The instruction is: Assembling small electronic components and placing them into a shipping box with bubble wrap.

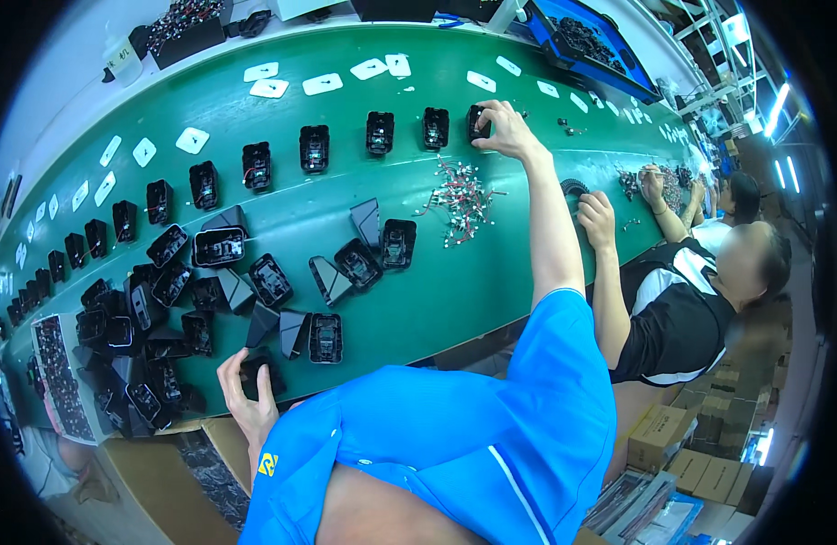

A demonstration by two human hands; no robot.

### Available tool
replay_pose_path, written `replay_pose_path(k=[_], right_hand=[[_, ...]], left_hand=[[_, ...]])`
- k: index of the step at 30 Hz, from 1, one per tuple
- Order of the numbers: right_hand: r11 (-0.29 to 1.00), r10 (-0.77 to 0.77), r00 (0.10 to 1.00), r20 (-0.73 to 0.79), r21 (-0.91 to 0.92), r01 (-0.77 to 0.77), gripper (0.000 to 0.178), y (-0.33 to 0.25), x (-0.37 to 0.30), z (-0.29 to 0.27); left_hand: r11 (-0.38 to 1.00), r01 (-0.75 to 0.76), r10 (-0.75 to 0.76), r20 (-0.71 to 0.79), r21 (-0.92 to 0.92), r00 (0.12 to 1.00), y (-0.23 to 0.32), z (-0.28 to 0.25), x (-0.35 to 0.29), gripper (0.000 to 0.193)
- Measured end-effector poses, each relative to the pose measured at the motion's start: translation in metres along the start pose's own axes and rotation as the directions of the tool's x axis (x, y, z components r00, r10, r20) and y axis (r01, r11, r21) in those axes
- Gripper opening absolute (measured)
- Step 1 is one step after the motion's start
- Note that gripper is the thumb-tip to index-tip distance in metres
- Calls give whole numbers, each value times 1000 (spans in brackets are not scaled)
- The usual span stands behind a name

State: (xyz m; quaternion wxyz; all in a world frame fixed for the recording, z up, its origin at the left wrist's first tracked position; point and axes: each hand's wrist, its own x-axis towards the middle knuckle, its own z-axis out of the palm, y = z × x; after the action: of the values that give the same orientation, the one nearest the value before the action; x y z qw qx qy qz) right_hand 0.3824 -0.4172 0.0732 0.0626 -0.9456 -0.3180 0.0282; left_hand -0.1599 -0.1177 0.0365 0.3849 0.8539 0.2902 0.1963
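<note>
Far out across the green table (409, 318), my right hand (511, 136) has its thumb and fingers round a small black plastic housing (477, 123), the right end of a long row. Low on the left, at the table's near edge, my left hand (247, 396) curls round another black housing (264, 371), which its fingers partly cover. One more open housing (326, 339) lies just right of that hand. Below my right hand spreads a loose pile of small parts with red and black wires (459, 202).
A heap of black housings (146, 336) fills the left side, next to a box of small parts (62, 372). White cards (323, 84) line the far side. A blue tray (586, 41) stands at the back right. Close on my right sits a co-worker (673, 309); another person is beyond.
</note>
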Motion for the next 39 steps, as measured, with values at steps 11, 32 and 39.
replay_pose_path(k=[11, 32, 39], right_hand=[[895, 155, 966, -206, 443, -49, 36, 25, -9, -16], [478, 570, 779, -261, 877, -56, 35, -34, -60, 20], [389, 3, 821, -571, 757, 525, 16, -284, -150, -11]], left_hand=[[862, 149, -204, -63, -484, 977, -11, -12, 5, 44], [-172, 381, 114, 366, -908, 924, 92, 26, 105, 51], [-326, 428, 13, 448, -843, 894, 111, 38, 112, 45]])
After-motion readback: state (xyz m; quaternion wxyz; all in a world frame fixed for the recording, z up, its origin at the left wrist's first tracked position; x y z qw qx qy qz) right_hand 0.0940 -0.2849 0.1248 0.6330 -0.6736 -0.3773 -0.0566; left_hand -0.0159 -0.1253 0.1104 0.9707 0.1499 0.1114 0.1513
